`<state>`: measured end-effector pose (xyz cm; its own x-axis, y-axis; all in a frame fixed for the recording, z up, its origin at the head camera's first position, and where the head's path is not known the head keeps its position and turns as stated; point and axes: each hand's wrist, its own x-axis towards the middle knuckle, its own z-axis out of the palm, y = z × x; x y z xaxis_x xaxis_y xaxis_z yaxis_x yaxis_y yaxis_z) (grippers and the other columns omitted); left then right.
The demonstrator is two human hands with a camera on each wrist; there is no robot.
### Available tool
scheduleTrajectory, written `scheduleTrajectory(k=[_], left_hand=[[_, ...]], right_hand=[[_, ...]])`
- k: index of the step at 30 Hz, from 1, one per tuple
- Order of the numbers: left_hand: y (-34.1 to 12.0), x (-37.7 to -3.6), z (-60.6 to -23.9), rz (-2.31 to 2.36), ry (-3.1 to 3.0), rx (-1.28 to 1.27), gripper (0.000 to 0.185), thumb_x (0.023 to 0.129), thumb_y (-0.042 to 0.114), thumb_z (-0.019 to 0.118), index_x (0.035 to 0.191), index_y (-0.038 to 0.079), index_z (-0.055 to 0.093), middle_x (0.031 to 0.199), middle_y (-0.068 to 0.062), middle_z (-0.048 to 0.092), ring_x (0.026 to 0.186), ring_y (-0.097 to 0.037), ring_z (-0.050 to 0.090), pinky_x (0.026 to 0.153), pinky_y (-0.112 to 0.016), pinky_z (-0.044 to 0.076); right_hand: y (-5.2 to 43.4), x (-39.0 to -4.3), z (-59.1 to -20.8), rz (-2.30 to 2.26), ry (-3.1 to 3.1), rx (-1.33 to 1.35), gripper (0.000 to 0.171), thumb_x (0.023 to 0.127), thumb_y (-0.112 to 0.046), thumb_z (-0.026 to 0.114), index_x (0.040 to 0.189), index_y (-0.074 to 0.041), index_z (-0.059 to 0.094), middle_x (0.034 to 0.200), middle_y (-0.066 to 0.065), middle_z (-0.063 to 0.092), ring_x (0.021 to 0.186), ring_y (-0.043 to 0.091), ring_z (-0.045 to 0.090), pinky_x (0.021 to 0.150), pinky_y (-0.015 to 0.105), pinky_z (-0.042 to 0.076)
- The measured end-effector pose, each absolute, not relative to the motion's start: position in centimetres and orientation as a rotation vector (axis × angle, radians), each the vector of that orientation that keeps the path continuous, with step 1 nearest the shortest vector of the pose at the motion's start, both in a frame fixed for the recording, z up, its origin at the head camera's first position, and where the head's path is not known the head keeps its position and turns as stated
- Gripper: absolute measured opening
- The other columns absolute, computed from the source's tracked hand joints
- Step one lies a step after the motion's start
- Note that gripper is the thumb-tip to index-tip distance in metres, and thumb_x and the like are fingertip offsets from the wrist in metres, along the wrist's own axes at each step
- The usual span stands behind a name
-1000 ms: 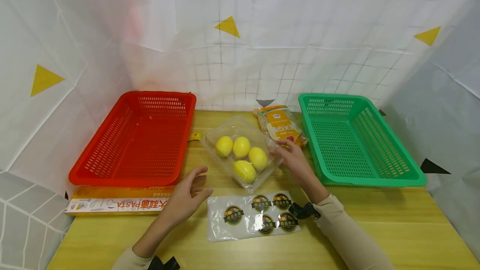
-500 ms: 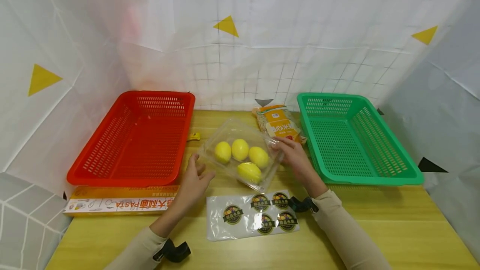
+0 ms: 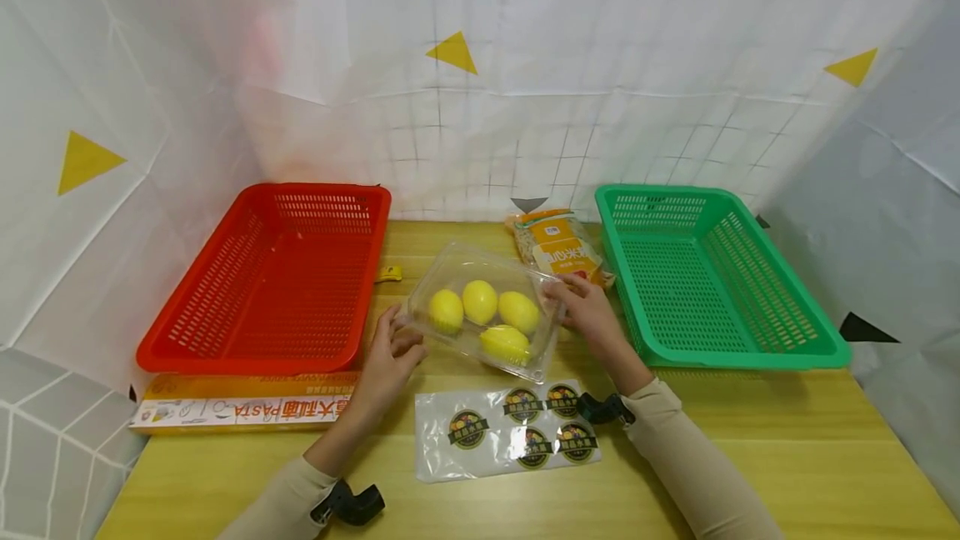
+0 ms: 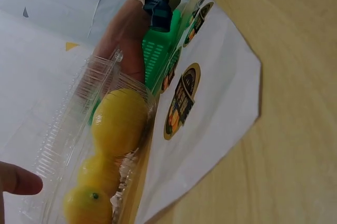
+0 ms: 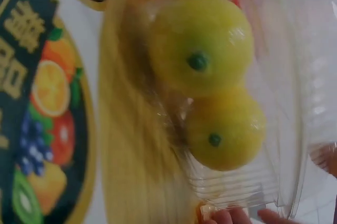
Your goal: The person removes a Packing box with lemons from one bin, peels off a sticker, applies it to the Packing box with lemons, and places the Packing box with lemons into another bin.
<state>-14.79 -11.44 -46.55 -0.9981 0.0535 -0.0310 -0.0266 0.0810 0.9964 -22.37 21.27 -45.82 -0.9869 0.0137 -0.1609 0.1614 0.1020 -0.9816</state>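
Right wrist view is blurred; the clear box (image 5: 247, 129) hides all but 2 lemons (image 5: 202, 45).

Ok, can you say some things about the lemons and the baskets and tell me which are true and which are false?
1. The clear plastic box holds four yellow lemons. True.
2. Both hands are on the box. True: the left hand holds its left end, the right hand its right end.
3. The red plastic basket is full of lemons. False: nothing shows inside it.
4. The green plastic basket stands on the left. False: it stands on the right.
5. A white sheet of round fruit stickers lies in front of the box. True.
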Motion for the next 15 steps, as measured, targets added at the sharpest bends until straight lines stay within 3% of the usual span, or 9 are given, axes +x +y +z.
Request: scheduleTrajectory(k=[6,11,15], left_hand=[[-11.5,-14.2,-46.5,2.061,2.335,0.023,0.077,0.096,0.001,0.067,0.161,0.005,0.025,0.148,-0.023,0.046,0.125,-0.039,0.057,0.095,-0.042,0.051],[-11.4,-13.7,-46.7,2.015,2.388,0.063,0.077,0.096,0.003,0.068,0.16,0.005,0.026,0.133,-0.025,0.056,0.121,-0.039,0.059,0.094,-0.046,0.051],[-11.5,-13.4,-46.9,2.007,2.411,0.094,0.076,0.096,0.002,0.069,0.159,0.005,0.027,0.127,-0.026,0.06,0.119,-0.04,0.06,0.094,-0.049,0.052]], right_hand=[[20.3,-21.8,-45.8,-1.965,2.461,0.233,0.063,0.098,-0.051,0.07,0.132,0.001,0.057,0.116,0.022,0.063,0.08,0.02,0.061,0.062,0.031,0.056],[19.9,-21.7,-45.6,-1.927,2.543,0.18,0.067,0.098,-0.052,0.069,0.139,-0.001,0.057,0.118,0.022,0.065,0.085,0.024,0.06,0.064,0.032,0.053],[19.8,-21.8,-45.6,-1.929,2.521,0.156,0.064,0.101,-0.043,0.069,0.148,-0.002,0.053,0.122,0.023,0.065,0.088,0.025,0.06,0.067,0.029,0.051]])
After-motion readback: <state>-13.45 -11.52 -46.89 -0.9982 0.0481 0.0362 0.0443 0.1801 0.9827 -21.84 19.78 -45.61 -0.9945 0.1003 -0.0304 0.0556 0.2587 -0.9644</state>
